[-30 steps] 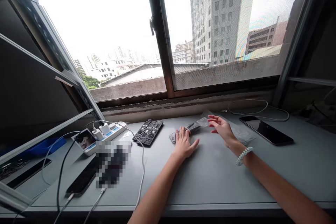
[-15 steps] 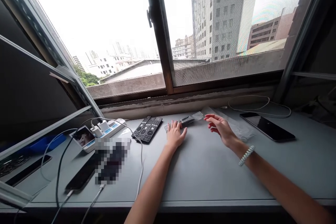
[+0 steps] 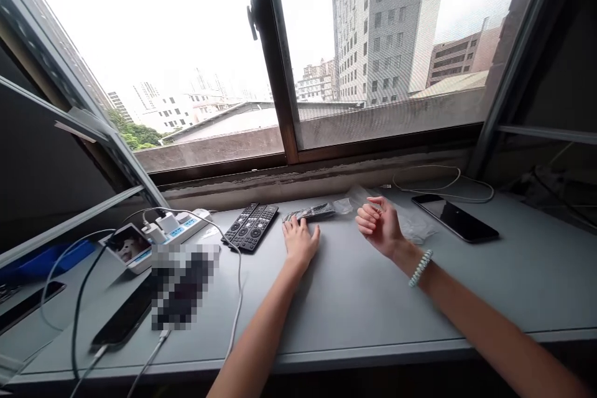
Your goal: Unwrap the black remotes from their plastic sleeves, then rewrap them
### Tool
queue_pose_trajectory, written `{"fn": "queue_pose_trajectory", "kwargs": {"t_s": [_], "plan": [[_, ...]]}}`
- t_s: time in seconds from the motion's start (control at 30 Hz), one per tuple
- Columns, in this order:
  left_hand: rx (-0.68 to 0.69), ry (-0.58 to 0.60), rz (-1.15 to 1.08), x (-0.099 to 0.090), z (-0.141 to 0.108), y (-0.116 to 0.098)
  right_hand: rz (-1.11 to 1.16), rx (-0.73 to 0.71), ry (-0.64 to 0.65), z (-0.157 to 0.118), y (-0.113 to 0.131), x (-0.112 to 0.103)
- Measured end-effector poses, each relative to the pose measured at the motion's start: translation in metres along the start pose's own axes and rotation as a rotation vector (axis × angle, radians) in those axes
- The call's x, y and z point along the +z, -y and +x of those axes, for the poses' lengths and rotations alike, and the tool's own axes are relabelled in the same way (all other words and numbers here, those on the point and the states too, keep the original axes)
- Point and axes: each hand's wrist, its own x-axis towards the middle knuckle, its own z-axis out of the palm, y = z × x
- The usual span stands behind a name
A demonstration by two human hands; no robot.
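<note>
1. In the head view, the bagged remote control [image 3: 319, 211] lay flat near the back of the grey desk [image 3: 345, 298], right of the row of unwrapped remote controls [image 3: 252, 227].
2. The person's left hand [image 3: 301, 242] was spread low, palm down, its fingertips at the packet's near-left end; it did not appear to grip it.
3. The right hand [image 3: 380, 224] was raised just beyond the packet's right end, fingers half curled. Nothing showed in it, but the inside was partly hidden, so one could not tell whether it was empty. Loose clear plastic [image 3: 415, 227] lay beside and behind it.
4. The remote was probably light and stiff, not very fragile, inside a soft, slippery sleeve.
5. The best hold was likely across the long sides at mid-body, pressing through the film; the slack right end would probably fold and slide.
</note>
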Motion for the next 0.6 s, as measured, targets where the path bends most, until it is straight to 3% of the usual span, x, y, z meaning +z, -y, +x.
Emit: {"fn": "queue_pose_trajectory", "kwargs": {"t_s": [0.3, 0.6], "plan": [[0.036, 0.057, -0.041, 0.010, 0.013, 0.005, 0.044, -0.011, 0.240, -0.006, 0.005, 0.002], [0.057, 0.119, -0.143, 0.012, 0.021, 0.015, 0.003, 0.001, 0.292, -0.008, 0.001, 0.004]]}}
